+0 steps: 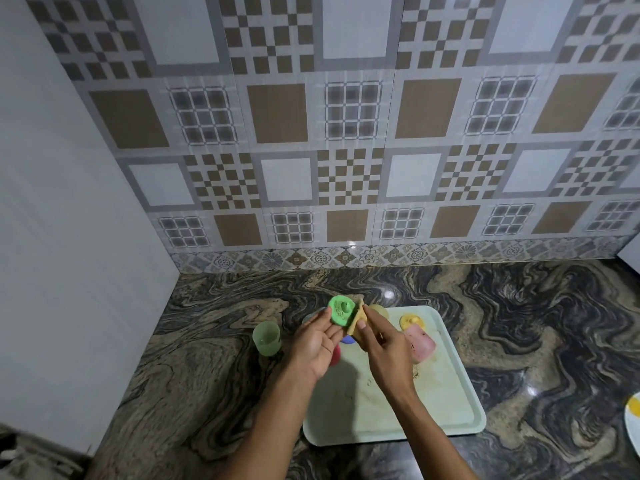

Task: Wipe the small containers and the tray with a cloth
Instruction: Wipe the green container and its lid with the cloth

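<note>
Evidently mid-task: one piece is under the cloth and most of the set is waiting. The left hand (317,341) holds a round green plastic lid (341,311) up above the far left corner of the tray, pinched at its edge between thumb and fingers (337,336), moulded face toward the camera. The right hand (384,348) has its fingers clenched on a small folded tan cloth (356,318), which is pressed against the lid's right edge. Judged done or set aside: a translucent green plastic cup (266,337) stands upright on the dark veined stone tabletop (207,358), just left of the tray and off it. Judged left to do: a pink plastic container (420,342) lies on its side on the pale rectangular plastic tray (478,420), with a yellow round lid (412,322) just behind it and a pale yellow container (379,310) at the far edge, partly hidden by the cloth. A blue piece (347,340) and a red piece (335,356) show under the left hand; their shapes cannot be told. The tray floor carries brownish smudges near its middle, so it appears unwiped. The green lid looks matte, with a raised knob and relief pattern likely to trap dirt.
</note>
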